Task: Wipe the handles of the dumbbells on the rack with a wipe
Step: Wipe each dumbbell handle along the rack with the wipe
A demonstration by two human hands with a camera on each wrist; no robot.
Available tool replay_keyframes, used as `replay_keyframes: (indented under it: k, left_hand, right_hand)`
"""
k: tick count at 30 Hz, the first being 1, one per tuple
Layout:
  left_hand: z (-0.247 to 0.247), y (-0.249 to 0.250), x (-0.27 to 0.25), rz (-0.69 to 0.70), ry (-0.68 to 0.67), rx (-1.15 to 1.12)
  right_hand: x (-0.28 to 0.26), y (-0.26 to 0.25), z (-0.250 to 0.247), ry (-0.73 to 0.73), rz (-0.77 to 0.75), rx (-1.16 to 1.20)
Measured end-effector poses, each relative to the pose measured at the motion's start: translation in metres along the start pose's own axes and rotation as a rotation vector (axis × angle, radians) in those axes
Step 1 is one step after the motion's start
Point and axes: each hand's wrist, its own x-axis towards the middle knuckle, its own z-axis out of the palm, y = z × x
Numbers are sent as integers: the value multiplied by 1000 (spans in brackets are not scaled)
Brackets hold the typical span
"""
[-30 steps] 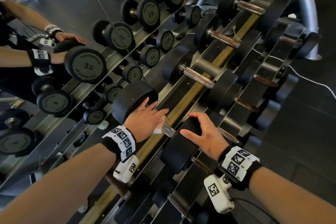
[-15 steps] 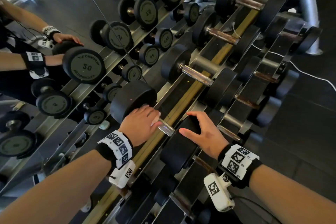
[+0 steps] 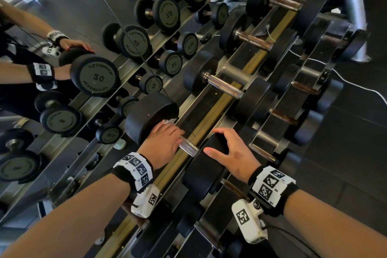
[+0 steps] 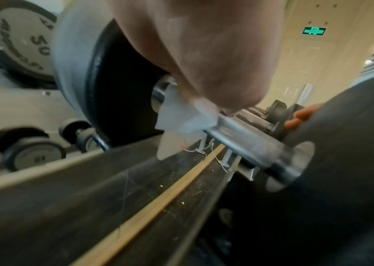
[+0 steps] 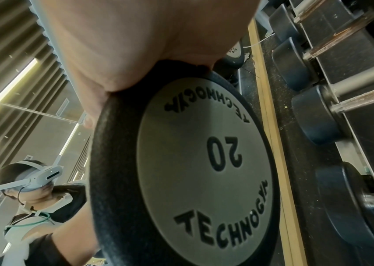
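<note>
The left hand has slid up the handle toward the far weight head since a second ago, fingers curled over the white wipe, pressing it to the bar. The right hand stays spread on the near head, fingers wide. Bare handle shows between both hands above the rack.

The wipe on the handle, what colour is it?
White. The wipe shows best in the left wrist view, under the left hand.
</note>
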Motion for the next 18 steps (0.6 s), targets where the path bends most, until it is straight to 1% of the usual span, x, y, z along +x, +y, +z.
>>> replay_keyframes:
  k: [2,6,8,10,12,14,15,18]
  left_hand:
    - [2,15,4,-37,-25,-71]
    - [2,41,3,8,-113,-181]
    - [-4,38,1,25,-109,-247]
    - [-7,31,-1,42,-66,-286]
    - [-10,24,-2,32,-2,-236]
    - [-6,17,0,10,51,-136]
    - [-3,14,1,-4,43,-102]
    - [4,5,4,-22,-45,-4]
  right_hand:
    - [0,0,0,9,-2,0]
    - [0,0,0,15,-11,3]
    - [0,0,0,13,-12,8]
    - [0,0,0,18,-16,13]
    - [0,0,1,18,-16,19]
    - [0,1,1,13,-13,14]
    - [0,1,1,11,-11,9]
    - [1,3,1,13,-9,-10]
